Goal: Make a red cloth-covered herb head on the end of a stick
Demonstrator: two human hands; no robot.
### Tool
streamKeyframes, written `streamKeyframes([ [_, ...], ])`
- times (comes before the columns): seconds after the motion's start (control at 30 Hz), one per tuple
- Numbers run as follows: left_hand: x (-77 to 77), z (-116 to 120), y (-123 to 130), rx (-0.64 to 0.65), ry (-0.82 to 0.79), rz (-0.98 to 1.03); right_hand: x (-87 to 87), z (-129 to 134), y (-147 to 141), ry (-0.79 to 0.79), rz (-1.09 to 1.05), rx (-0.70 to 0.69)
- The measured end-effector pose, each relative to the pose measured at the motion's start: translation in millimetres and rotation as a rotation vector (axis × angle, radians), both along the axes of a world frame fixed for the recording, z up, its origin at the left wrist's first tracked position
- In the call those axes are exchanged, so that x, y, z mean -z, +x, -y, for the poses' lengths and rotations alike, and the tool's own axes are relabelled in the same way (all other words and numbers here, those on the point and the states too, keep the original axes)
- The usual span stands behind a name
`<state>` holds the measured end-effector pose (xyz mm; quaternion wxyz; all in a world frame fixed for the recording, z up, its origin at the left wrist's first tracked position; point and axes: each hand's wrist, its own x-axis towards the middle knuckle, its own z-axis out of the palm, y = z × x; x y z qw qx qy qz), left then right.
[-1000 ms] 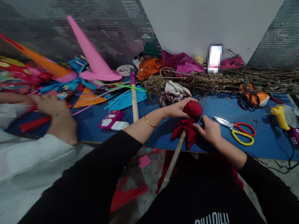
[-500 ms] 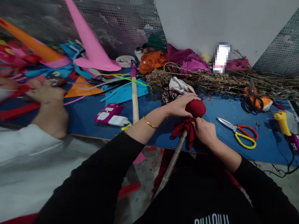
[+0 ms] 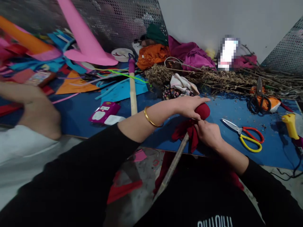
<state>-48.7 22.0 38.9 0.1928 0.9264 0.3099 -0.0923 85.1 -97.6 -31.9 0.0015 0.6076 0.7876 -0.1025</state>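
A dark red cloth-covered ball (image 3: 203, 110) sits at the top end of a wooden stick (image 3: 174, 165), with loose red cloth (image 3: 183, 130) gathered in a bunch below it. My left hand (image 3: 190, 106), a gold bangle on its wrist, curls over the ball's left side, thumb at the neck of the cloth. Against that same neck my right hand (image 3: 208, 134) pinches the gathered cloth, its fingers closed. The exact hold of the fingertips is partly hidden. The stick slants down toward my lap over the table's front edge.
Scissors (image 3: 246, 134) with red and yellow handles lie to the right, near black scissors (image 3: 259, 97) and a yellow glue gun (image 3: 290, 126). Dry twigs (image 3: 227, 80) line the back. A purple device (image 3: 105, 112) lies left. Another person's arm (image 3: 35, 107) reaches in at far left.
My left hand has shifted right over the ball, covering more of it. My right hand keeps its pinch. The view has swung slightly, and the other person's arm has moved left.
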Motion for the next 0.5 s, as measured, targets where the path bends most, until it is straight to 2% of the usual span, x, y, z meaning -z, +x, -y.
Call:
streamKeyframes([
  [0.1, -0.9, -5, 3, 0.052, -0.043, -0.047, -2.5, -1, 0, -0.013, -0.018, -0.006],
  [0.27, 4.9, -9, 5, 0.023, -0.098, -0.016, -5.4, -4, -1, -0.043, -0.003, -0.021],
  [0.5, 28.0, -9, -13, 0.029, -0.126, 0.23, -1.2, -7, 0, -0.021, -0.108, -0.11],
])
